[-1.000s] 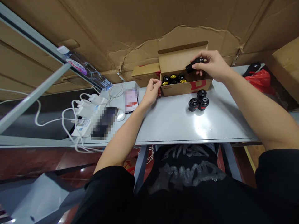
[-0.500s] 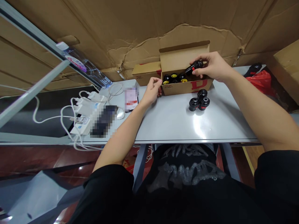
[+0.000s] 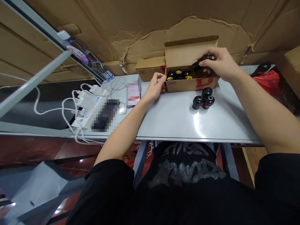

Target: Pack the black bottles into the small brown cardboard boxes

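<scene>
Over an open box [image 3: 191, 84], the right hand [image 3: 219, 64] pinches a black part [image 3: 199, 64] in closed fingers; the left hand [image 3: 156, 87], loosely curled and holding nothing, touches the box's corner.

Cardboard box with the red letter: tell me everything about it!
It's a small brown cardboard box with a big red letter in front. Its lid stands open. It sits on the grey table. Inside lie black round parts, some yellow-ringed. The left hand touches its left end; the right hand holds a black part over it.
</scene>
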{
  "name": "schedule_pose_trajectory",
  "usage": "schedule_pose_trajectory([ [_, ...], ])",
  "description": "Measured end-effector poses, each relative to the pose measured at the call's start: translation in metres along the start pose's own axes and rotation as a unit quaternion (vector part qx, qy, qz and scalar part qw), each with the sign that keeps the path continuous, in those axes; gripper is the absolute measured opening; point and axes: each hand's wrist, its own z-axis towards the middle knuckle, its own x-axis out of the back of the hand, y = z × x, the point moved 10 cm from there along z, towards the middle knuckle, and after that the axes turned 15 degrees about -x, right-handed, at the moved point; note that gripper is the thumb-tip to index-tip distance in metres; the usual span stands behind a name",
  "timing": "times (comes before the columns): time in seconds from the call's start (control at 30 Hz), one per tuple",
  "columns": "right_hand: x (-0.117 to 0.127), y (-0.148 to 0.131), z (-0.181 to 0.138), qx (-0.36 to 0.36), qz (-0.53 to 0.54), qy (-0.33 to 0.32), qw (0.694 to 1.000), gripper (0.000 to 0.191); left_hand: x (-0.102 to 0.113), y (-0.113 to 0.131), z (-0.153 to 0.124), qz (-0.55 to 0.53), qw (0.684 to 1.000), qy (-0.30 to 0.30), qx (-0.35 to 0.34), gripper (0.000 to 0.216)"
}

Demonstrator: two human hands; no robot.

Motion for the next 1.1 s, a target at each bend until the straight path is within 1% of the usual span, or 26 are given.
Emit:
schedule_pose_trajectory([
  [0.07, 0.001, -0.002, -0.001, 0.006, -0.004, 0.010, 1.000, 0.021, 0.000, 0.000, 0.000, -0.002, 1.000, -0.010, -0.001, 0.066],
  [0.13, 0.001, -0.004, -0.003, 0.005, -0.007, 0.019, 1.000, 0.022, -0.001, 0.000, 0.000, -0.007, 1.000, -0.016, 0.000, 0.065],
  [0.3, 0.000, -0.010, -0.005, -0.002, -0.025, 0.042, 0.999, 0.034, -0.001, 0.002, -0.001, -0.022, 1.000, -0.012, 0.007, 0.064],
  [0.43, 0.004, -0.008, -0.001, -0.004, -0.018, 0.056, 0.998, 0.038, 0.000, 0.001, 0.000, -0.019, 1.000, -0.008, 0.000, 0.070],
  [0.53, 0.008, -0.004, 0.005, 0.008, -0.004, 0.054, 0.999, 0.041, 0.001, -0.003, 0.001, 0.004, 1.000, 0.001, -0.004, 0.074],
  [0.63, 0.012, -0.005, 0.008, 0.032, 0.004, 0.076, 0.997, 0.048, 0.001, -0.002, 0.003, 0.028, 0.999, 0.008, -0.014, 0.073],
  [0.73, 0.011, -0.006, 0.009, 0.015, -0.050, 0.112, 0.992, 0.054, -0.002, 0.004, 0.002, 0.024, 0.999, 0.012, -0.019, 0.069],
  [0.83, 0.007, -0.009, 0.008, -0.006, -0.092, 0.128, 0.987, 0.055, -0.005, 0.008, 0.001, 0.008, 1.000, 0.014, -0.018, 0.064],
  [1.0, 0.014, -0.010, 0.013, 0.025, -0.070, 0.138, 0.988, 0.056, -0.006, 0.005, 0.004, 0.007, 0.999, 0.023, -0.029, 0.057],
  [1.1, 0.017, -0.007, 0.018, 0.053, -0.041, 0.118, 0.991, 0.051, -0.006, 0.002, 0.006, 0.020, 0.999, 0.023, -0.033, 0.054],
])
